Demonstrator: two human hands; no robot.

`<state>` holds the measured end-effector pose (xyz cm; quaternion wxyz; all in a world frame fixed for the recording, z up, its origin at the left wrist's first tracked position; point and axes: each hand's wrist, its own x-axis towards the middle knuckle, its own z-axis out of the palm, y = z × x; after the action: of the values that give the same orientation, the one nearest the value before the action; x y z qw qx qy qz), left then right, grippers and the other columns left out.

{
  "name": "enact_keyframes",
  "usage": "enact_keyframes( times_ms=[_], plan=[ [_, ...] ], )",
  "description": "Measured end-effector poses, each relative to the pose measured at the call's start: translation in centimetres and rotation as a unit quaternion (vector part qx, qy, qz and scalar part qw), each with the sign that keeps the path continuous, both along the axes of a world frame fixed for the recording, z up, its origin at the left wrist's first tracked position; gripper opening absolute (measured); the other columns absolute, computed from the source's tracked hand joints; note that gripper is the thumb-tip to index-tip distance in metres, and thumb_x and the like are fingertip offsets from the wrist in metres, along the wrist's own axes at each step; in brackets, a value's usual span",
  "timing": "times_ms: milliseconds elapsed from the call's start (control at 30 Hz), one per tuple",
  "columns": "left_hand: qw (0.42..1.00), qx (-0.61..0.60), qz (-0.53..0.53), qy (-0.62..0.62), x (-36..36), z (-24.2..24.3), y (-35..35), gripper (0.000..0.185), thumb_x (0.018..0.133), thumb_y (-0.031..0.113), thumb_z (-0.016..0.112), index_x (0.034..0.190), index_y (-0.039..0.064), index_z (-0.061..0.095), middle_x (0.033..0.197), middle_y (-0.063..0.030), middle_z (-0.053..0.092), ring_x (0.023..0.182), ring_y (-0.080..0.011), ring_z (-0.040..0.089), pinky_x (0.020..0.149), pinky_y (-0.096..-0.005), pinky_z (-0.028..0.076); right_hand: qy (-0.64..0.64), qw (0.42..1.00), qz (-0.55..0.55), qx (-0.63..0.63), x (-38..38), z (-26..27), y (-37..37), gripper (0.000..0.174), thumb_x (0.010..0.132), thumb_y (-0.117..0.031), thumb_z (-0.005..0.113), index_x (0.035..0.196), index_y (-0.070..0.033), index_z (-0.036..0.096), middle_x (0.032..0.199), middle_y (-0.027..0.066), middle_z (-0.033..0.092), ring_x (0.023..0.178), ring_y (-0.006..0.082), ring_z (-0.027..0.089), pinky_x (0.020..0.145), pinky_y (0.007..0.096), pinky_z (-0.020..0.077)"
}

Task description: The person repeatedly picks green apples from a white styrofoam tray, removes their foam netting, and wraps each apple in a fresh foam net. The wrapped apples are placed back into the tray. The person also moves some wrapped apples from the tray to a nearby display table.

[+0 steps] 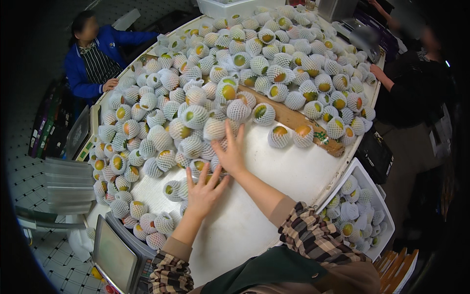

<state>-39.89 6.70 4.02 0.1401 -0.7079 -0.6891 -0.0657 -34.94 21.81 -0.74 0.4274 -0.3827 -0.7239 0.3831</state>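
Observation:
A large heap of round fruits in white foam nets (pixel 194 117), with orange, yellow and green skin showing, covers much of a white table (pixel 249 213). My left hand (pixel 205 193) lies spread at the heap's near edge, its fingertips by some netted fruits. Higher and to the right, my right hand (pixel 231 150) has its fingers apart against the fruits, the fingertips touching a netted one. Neither hand is closed around a fruit. Two netted fruits (pixel 279 137) stand apart from the heap, right of my right hand, beside a brown cardboard strip (pixel 290 117).
A weighing scale (pixel 117 253) stands at the lower left. A white bin (pixel 385 220) of netted fruits is at the right, another white container (pixel 238 8) at the far edge. A person in blue (pixel 110 47) is across the left edge; another person in black (pixel 415 84) is at the right.

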Motion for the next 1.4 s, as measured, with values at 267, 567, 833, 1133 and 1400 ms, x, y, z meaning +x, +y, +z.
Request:
enact_keyframes(
  times_ms=[267,567,833,1133,1400],
  plan=[
    [0.984,-0.117,0.116,0.071,-10.4,4.5,-4.9,0.049,0.077,0.014,0.062,0.122,0.033,0.058,0.138,-0.0052,0.046,0.131,-0.0332,0.037,0.104,-0.0644,0.021,-0.117,0.943,0.312,-0.005,-1.3,5.1,1.6,0.075,0.080,-0.047,0.065,0.140,-0.012,0.038,0.142,0.0297,0.032,0.133,0.0462,0.028,0.107,0.0464,0.0290],
    [0.976,0.087,-0.016,-0.196,4.2,0.0,-2.1,0.051,0.066,0.004,0.067,0.116,0.009,0.058,0.124,-0.0213,0.052,0.113,-0.0392,0.052,0.096,-0.0495,0.043,-0.049,0.992,-0.114,-0.005,17.5,4.2,11.4,0.031,0.083,-0.019,0.066,0.107,0.000,0.062,0.106,0.0149,0.063,0.096,0.0272,0.059,0.082,0.0341,0.0471],
    [0.972,0.002,-0.065,-0.226,7.5,-1.7,1.3,0.057,0.067,0.014,0.071,0.121,0.009,0.055,0.132,-0.0178,0.046,0.121,-0.0358,0.044,0.101,-0.0498,0.036,0.256,0.942,0.093,-0.196,7.1,-2.0,11.0,0.074,0.083,-0.025,0.067,0.140,0.005,0.030,0.143,0.0238,0.030,0.131,0.0324,0.035,0.101,0.0395,0.0372],
    [0.963,0.051,-0.007,-0.266,5.4,-3.2,0.8,0.037,0.072,0.012,0.064,0.107,0.005,0.058,0.109,-0.0123,0.055,0.105,-0.0292,0.053,0.089,-0.0420,0.040,-0.171,0.976,0.136,-0.023,0.6,1.9,8.3,0.070,0.085,-0.041,0.060,0.137,-0.001,0.035,0.134,0.0264,0.042,0.118,0.0417,0.047,0.096,0.0428,0.0408],
    [0.966,0.017,0.008,-0.256,5.2,-2.8,0.9,0.031,0.074,0.017,0.063,0.103,0.006,0.059,0.107,-0.0093,0.056,0.103,-0.0254,0.053,0.086,-0.0406,0.039,-0.265,0.960,0.003,0.094,-3.8,7.0,19.3,0.061,0.076,-0.044,0.066,0.115,0.001,0.055,0.100,0.0218,0.064,0.095,0.0366,0.061,0.083,0.0427,0.0479]
  ],
)
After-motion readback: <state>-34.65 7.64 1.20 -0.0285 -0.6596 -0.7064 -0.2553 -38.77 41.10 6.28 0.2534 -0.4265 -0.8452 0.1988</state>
